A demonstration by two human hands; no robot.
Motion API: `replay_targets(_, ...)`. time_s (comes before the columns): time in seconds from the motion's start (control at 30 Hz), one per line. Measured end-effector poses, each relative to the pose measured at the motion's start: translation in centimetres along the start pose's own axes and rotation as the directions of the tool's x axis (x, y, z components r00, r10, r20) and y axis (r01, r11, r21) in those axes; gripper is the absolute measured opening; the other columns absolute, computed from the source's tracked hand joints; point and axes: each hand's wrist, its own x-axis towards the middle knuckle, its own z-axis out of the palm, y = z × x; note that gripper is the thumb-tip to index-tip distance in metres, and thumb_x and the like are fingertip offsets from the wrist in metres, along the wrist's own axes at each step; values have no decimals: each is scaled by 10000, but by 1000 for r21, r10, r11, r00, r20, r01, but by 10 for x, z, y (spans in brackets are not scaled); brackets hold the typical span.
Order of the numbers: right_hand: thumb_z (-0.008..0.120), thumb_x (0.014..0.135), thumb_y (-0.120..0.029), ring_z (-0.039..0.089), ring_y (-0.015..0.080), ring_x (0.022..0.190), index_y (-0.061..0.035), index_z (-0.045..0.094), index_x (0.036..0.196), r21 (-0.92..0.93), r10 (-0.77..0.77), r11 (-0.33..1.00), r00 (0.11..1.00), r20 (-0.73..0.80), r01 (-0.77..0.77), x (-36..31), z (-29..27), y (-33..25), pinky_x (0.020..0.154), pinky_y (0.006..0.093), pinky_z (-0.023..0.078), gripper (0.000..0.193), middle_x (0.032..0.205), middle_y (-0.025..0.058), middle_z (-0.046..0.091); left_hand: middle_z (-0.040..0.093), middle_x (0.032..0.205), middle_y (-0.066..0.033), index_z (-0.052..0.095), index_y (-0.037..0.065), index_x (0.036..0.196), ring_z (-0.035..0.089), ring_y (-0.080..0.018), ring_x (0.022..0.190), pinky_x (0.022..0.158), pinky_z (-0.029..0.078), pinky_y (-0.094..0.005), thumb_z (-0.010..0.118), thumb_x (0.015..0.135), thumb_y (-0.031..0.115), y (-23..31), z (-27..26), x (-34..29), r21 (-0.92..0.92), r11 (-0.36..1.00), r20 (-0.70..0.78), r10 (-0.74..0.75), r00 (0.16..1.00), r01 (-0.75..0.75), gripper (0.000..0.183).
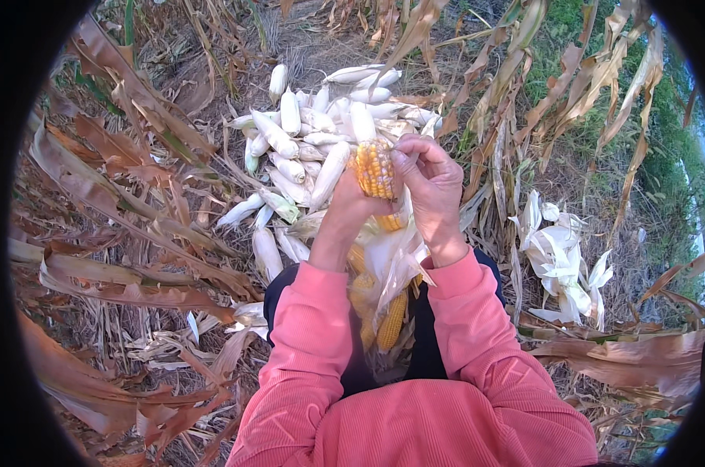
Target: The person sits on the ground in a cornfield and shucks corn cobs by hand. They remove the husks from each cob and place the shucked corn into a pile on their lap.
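A partly bare ear of corn (pixel 374 169), yellow with a patch of pale, whitish kernels, is held up in front of me. My left hand (pixel 351 204) wraps round it from the left and below. At its right edge, my right hand (pixel 432 175) is closed in a pinch, thumb against fingertips; whatever lies between them is too small to make out. Below the hands, several husked yellow ears (pixel 391 321) lie between my legs, partly covered by loose pale husks (pixel 387 261). My wrists and sleeves hide part of these ears.
A heap of ears in whitish husks (pixel 290 148) lies on the ground ahead, mostly to the left. Stripped husks (pixel 559 261) are piled on the right. Dry corn stalks and leaves (pixel 127 272) crowd the left side, and more leaves (pixel 633 362) reach in at the right.
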Motion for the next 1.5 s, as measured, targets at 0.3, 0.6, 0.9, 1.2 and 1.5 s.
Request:
replay_targets(0.3, 514, 936, -52, 504, 121, 766, -65, 485, 981, 531, 260, 830, 961, -95, -172, 7, -14, 6, 723, 270, 438, 56, 907, 54, 534, 614, 956, -55, 541, -19, 1124, 603, -163, 888, 818, 471, -276, 625, 559, -95, 8, -7, -2, -77, 996, -22, 51, 998, -53, 577)
replay_targets(0.6, 507, 917, -16, 403, 45, 555, -50, 494, 942, -1, 247, 964, 899, -363, -265, 27, -81, 14, 454, 183, 317, 44, 780, 25, 543, 586, 1105, -147, 465, -32, 1220, 566, -274, 1047, 952, 456, -406, 586, 613, -107, 23, -62, -8, -554, 755, -405, 124, 906, -351, 624)
replay_targets(0.9, 795, 666, -418, 545, 303, 1048, 2, 534, 1194, -743, 161, 634, 902, 400, 216, 7, -31, 37, 932, 371, 414, 723, 1090, 173, 592, 564, 1096, -149, 480, -27, 1171, 545, -278, 1051, 970, 418, -378, 585, 554, -54, 31, -49, -15, -350, 844, -298, 312, 902, -407, 626)
replay_targets(1.2, 807, 550, -162, 614, 215, 970, -10, 522, 1179, -470, 568, 791, 755, 329, -391, -16, 0, 56, 891, 311, 472, 707, 1065, 106, 645, 525, 1124, -146, 453, 3, 1200, 503, -284, 1114, 1037, 359, -395, 656, 539, 20, 43, -35, -22, -254, 895, -162, 335, 928, -367, 691)
replay_targets(1.5, 776, 623, -121, 647, 204, 889, -5, 625, 1067, -520, 628, 722, 749, 213, -457, -52, 14, 101, 819, 320, 504, 483, 961, 114, 679, 581, 1028, -83, 446, -23, 1211, 590, -162, 908, 843, 486, -295, 763, 647, -40, 38, -34, -16, 135, 928, -340, 373, 863, -348, 647)
